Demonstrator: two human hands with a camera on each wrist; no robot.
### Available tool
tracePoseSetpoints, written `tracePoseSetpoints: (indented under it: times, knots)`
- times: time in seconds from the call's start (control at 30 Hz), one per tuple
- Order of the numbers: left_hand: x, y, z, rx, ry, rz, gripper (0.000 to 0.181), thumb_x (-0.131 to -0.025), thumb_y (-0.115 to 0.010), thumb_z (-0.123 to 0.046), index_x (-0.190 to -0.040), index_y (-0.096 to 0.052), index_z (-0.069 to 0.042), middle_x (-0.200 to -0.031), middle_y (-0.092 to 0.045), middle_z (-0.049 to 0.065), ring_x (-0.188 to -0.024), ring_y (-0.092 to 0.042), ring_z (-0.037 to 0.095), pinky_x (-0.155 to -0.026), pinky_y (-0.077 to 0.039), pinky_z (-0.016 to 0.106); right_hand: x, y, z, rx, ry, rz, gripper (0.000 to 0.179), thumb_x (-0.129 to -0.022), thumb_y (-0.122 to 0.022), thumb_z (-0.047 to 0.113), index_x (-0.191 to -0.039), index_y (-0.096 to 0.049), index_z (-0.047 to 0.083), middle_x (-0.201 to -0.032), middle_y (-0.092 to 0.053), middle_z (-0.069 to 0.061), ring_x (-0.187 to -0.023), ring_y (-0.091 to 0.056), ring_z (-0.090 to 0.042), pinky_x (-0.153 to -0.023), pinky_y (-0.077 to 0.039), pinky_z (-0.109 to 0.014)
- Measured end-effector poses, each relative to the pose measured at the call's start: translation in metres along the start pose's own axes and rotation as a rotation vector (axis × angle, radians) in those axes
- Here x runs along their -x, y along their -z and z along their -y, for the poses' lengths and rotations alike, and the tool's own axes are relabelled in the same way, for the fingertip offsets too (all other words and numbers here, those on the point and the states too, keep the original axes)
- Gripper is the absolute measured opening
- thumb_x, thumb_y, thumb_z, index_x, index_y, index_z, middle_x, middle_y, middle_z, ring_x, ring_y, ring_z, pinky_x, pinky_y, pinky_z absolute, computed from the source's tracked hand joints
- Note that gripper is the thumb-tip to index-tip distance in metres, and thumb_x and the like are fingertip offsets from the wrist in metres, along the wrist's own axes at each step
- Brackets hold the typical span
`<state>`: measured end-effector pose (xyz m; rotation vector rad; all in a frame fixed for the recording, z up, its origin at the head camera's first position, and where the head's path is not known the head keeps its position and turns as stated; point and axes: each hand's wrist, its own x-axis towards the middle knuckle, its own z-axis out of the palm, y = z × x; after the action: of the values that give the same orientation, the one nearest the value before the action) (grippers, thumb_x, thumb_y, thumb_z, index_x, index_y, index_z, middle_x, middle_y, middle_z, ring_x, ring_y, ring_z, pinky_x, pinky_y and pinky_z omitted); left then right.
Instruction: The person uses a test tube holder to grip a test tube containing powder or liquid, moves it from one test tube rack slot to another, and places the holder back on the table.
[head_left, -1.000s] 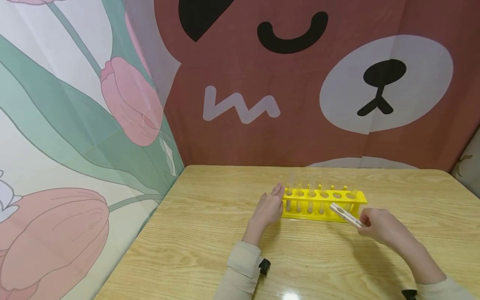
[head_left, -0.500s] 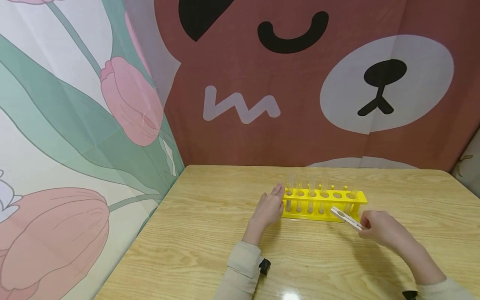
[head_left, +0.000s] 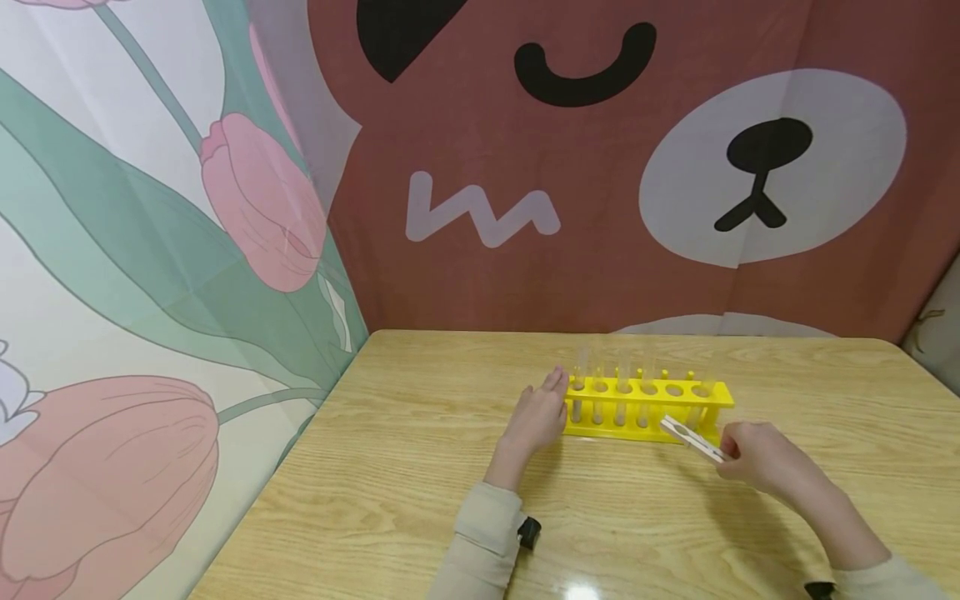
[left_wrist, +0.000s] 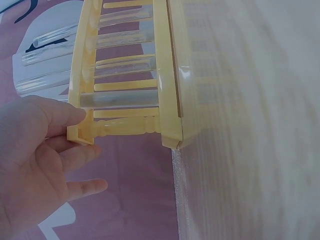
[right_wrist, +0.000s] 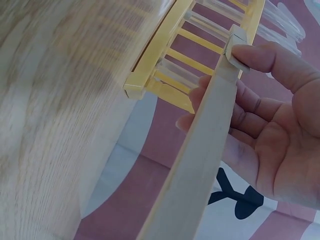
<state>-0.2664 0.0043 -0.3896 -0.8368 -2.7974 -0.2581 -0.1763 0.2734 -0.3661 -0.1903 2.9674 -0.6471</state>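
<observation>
A yellow test tube rack (head_left: 652, 433) stands on the table, with several clear glass test tubes (head_left: 621, 408) upright in its holes. One hole, second from the right, has no tube. My left hand (head_left: 536, 417) grips the rack's left end; in the left wrist view the thumb and fingers of that hand (left_wrist: 40, 155) pinch the end of the upper shelf. In front of the rack's right part, my right hand (head_left: 765, 454) holds a pale wooden test tube holder (head_left: 693, 437) by its near end. Nothing shows between the holder's jaws, which point left toward the rack.
The wood-grain table (head_left: 390, 467) reaches back to a cloth backdrop (head_left: 465, 283) with a bear print. A flower-print cloth (head_left: 150, 250) hangs along the left side. Dark straps or mounts (head_left: 528, 533) sit at the wrists.
My right hand and the test tube holder have dropped very slightly since one second ago. The left hand and the rack have stayed in place.
</observation>
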Motion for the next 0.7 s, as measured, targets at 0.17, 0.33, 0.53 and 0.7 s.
tracePoseSetpoints:
  times: [0.17,0.33,0.53,0.7]
  knots:
    - [-0.0002,-0.0002,0.0004,0.003,0.0,0.001,0.046,-0.091,-0.048,-0.015,-0.134,-0.039,0.0,-0.14,-0.034,0.011,-0.126,-0.032,0.016,-0.094,-0.036,0.045,0.0009,-0.0007,0.0005,0.001,0.003,0.003,0.014,-0.072,-0.067,0.006,-0.072,-0.052,0.003,-0.063,-0.045,-0.002,-0.057,-0.041,-0.016,-0.049,-0.035,-0.029]
    - [-0.0003,-0.0008,0.001,0.009,0.0,0.001,0.046,-0.091,-0.049,-0.015,-0.134,-0.039,0.0,-0.14,-0.033,0.011,-0.126,-0.032,0.017,-0.094,-0.036,0.045,0.0019,-0.0027,0.0,-0.001,0.009,-0.001,0.015,-0.072,-0.065,0.005,-0.071,-0.051,0.004,-0.063,-0.044,-0.003,-0.057,-0.041,-0.016,-0.048,-0.034,-0.028]
    - [-0.0001,-0.001,0.0011,0.001,0.0,0.004,0.047,-0.091,-0.05,-0.015,-0.134,-0.039,0.0,-0.14,-0.033,0.01,-0.126,-0.033,0.017,-0.094,-0.036,0.045,0.0007,-0.0051,-0.0017,0.011,0.004,0.011,0.015,-0.072,-0.066,0.006,-0.07,-0.051,0.004,-0.063,-0.044,-0.002,-0.057,-0.04,-0.016,-0.049,-0.034,-0.028]
    - [0.0001,-0.0013,0.001,-0.009,0.0,0.0,0.047,-0.09,-0.051,-0.016,-0.133,-0.041,-0.001,-0.14,-0.035,0.01,-0.126,-0.033,0.015,-0.094,-0.037,0.043,0.0009,-0.0059,-0.0027,0.02,0.007,0.016,0.017,-0.072,-0.066,0.007,-0.07,-0.05,0.004,-0.063,-0.043,-0.002,-0.057,-0.04,-0.016,-0.049,-0.033,-0.029]
